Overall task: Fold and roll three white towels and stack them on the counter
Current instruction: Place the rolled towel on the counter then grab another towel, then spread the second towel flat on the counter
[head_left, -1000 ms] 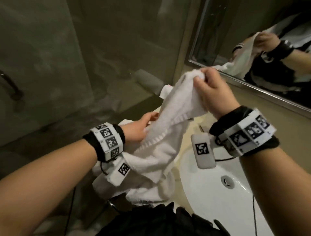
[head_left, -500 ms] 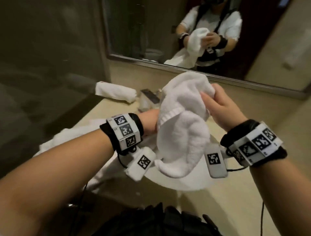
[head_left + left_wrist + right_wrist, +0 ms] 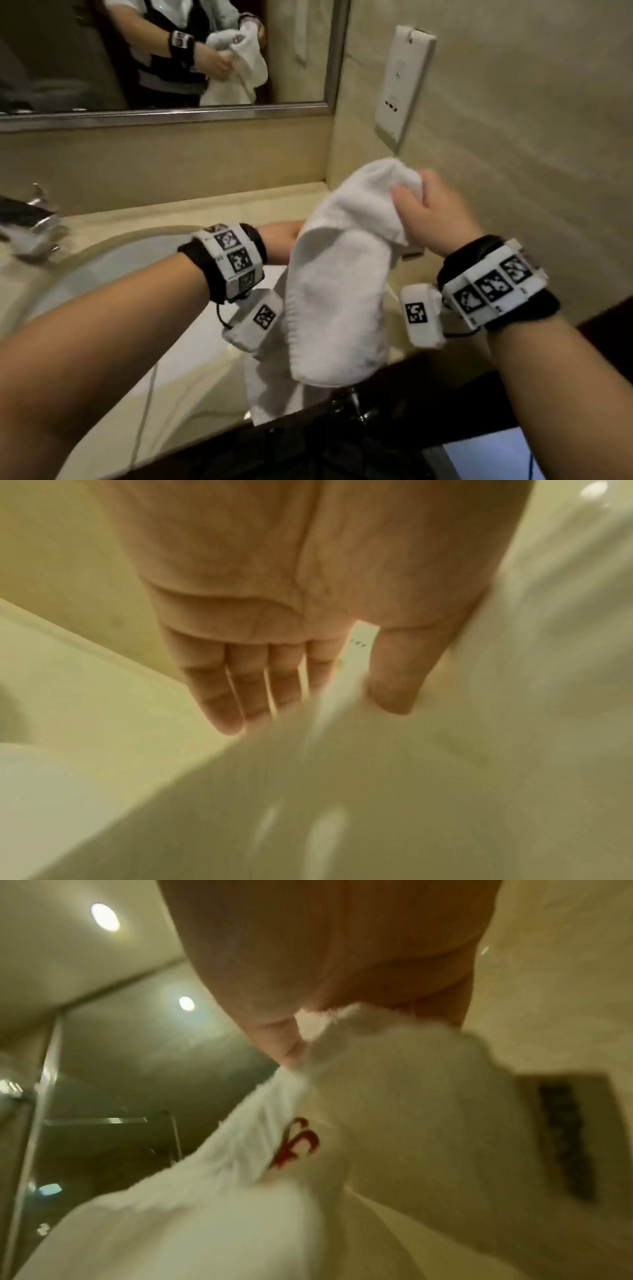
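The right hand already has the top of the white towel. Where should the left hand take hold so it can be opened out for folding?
Probably the hemmed side edge of the white towel, coming in from the left. The right hand pinches its bunched top, so the rest hangs limp over the counter edge. The left hand, fingers straight, is beside that edge, so a pinch there and a pull apart should spread it flat.

Below my wrists runs a beige polished stone counter (image 3: 219, 205) with a dark front edge. A white oval basin (image 3: 144, 274) is sunk into it, and at its far left stands what looks like a blurred chrome faucet (image 3: 36, 219).
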A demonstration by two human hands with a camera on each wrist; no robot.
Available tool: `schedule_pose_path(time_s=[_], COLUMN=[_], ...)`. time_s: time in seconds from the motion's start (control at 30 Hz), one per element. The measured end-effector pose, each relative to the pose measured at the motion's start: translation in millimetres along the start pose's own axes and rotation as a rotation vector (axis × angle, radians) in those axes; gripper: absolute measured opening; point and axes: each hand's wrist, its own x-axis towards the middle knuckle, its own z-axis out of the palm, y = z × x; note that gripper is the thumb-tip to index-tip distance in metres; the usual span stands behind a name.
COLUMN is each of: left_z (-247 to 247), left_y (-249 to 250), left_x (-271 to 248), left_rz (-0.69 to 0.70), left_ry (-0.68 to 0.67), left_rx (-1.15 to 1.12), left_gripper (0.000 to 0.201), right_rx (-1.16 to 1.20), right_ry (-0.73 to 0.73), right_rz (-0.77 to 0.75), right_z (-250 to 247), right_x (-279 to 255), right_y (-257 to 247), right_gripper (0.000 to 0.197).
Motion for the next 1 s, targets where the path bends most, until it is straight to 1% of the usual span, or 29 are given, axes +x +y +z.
schedule_pose_path(time_s=[0.03,0.07,0.1,0.17,0.2,0.27,0.33,0.37,0.4,0.43,0.5,0.53,0.6,0.63,0.7,0.73,0.8,0.83,0.87,0.9,0.93,0.97,1.0], left_z=[0.3,4.8,10.0,24.3,30.4,48.4,71.6,82.0,88.4,90.5,82.9,74.2,52.2,39.8,17.5,6.5,-12.9,-21.2,-28.9,-37.5,-45.1,-55.1,-64.8], left_y=[-10.0,-19.5,-31.4,-43.8,-45.0,-47.9,-50.5,-51.6,-51.7,-52.9,-55.8,-57.8,-67.1,-74.6,-92.7,-103.0,-118.7,-123.6,-127.2,-129.2,-130.8,-130.9,-131.2], left_x=[1.9,4.7,5.7,8.4,9.1,13.7,18.7,20.7,21.3,22.3,21.0,18.9,13.2,7.8,-6.0,-15.5,-34.4,-41.8,-48.1,-53.9,-57.0,-59.6,-59.9], left_rz=[-0.021,-0.072,-0.102,-0.113,-0.095,-0.055,-0.012,0.003,-0.008,-0.019,-0.074,-0.089,-0.113,-0.144,-0.209,-0.226,-0.255,-0.268,-0.273,-0.274,-0.268,-0.26,-0.252], left_ry=[-0.021,-0.063,-0.097,-0.173,-0.219,-0.285,-0.294,-0.275,-0.243,-0.199,-0.109,-0.072,0.004,0.067,0.176,0.205,0.232,0.259,0.311,0.389,0.478,0.574,0.656], left_rx=[-0.004,-0.071,-0.175,-0.299,-0.248,-0.112,0.029,0.078,0.114,0.13,0.087,0.058,0.047,0.044,0.006,0.009,0.044,0.054,0.053,0.05,0.039,0.023,-0.004], left_gripper=[0.043,0.037,0.029,0.025,0.028,0.05,0.071,0.074,0.067,0.055,0.032,0.026,0.032,0.034,0.025,0.023,0.018,0.016,0.016,0.016,0.018,0.02,0.021], right_rx=[-0.065,-0.111,-0.134,-0.12,-0.099,-0.041,0.007,0.028,0.039,0.031,-0.024,-0.054,-0.088,-0.081,-0.043,-0.012,0.077,0.133,0.187,0.18,0.107,-0.003,-0.138], right_ry=[-0.017,-0.045,-0.076,-0.134,-0.142,-0.126,-0.091,-0.068,-0.044,-0.014,0.036,0.044,0.011,-0.017,-0.075,-0.093,-0.107,-0.114,-0.137,-0.186,-0.266,-0.362,-0.456], right_rz=[0.043,0.07,0.074,0.07,0.062,0.046,0.05,0.048,0.042,0.035,0.04,0.05,0.072,0.083,0.125,0.145,0.19,0.211,0.213,0.157,0.061,-0.045,-0.135], right_z=[8.9,19.1,28.7,44.8,49.4,54.2,52.0,48.9,45.8,42.1,36.0,33.7,31.7,32.8,37.1,40.5,45.9,47.6,47.4,45.4,42.4,39.5,38.2], right_x=[1.3,2.8,4.4,6.8,8.7,16.6,22.8,25.1,27.0,28.2,27.7,26.3,22.2,20.0,16.5,14.5,12.3,12.6,11.8,10.9,10.1,11.2,11.5], right_y=[9.1,18.1,24.7,32.3,33.0,31.3,27.9,26.4,26.0,25.9,28.6,31.2,37.6,40.0,43.6,42.6,38.9,37.4,34.7,30.1,26.1,20.2,14.9], right_gripper=[0.034,0.036,0.038,0.038,0.038,0.037,0.037,0.036,0.036,0.037,0.035,0.033,0.033,0.037,0.043,0.044,0.04,0.037,0.039,0.048,0.059,0.068,0.071])
